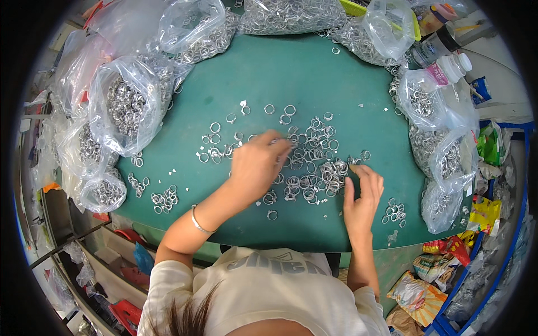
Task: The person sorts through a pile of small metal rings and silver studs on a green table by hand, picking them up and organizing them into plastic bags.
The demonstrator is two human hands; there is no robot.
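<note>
Many silver metal rings [314,147] lie loose in a heap on the green tabletop. My left hand [259,163] reaches over the heap's left side, palm down, fingers bent and smeared by motion; whether a ring is between them is hidden. My right hand [363,196] rests at the heap's right edge, thumb and forefinger apart beside a dense clump of rings [334,173]. No ring can be made out in its grasp. A smaller cluster of rings [394,211] lies to the right of this hand. More rings [215,137] are scattered left of the heap.
Clear plastic bags full of rings line the table's left [126,106], far [291,17] and right [443,151] edges. A white bottle [448,70] lies among the right-hand bags. Two small ring groups [165,200] sit near the left edge of the green table [263,67].
</note>
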